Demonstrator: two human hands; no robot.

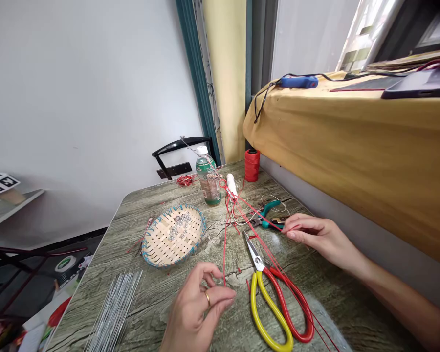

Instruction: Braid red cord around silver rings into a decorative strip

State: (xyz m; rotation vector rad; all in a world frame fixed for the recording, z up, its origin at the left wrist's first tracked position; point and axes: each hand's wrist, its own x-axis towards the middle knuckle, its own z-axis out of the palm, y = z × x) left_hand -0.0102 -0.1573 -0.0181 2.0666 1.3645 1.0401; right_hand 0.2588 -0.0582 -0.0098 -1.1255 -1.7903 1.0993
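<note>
My left hand (200, 308), with a ring on one finger, is low in the middle, thumb and finger pinched on a red cord (225, 244). This strand runs up to a knotted bunch of red cord (231, 195) beside a bottle (208, 181). At the right, my right hand (319, 237) pinches another red strand (258, 213) stretched from the same bunch. Between the hands lie scissors (258, 263) with one yellow and one red handle. Further red strands pass over the red handle to the bottom edge. Teal-handled pliers (270, 208) lie left of my right hand.
A woven basket (157, 242) holding small silvery pieces sits left of the bottle. Thin metal rods (113, 310) lie front left. A white spool (231, 182) and a red thread spool (252, 166) stand at the back. A cloth-covered ledge (333, 132) borders the right side.
</note>
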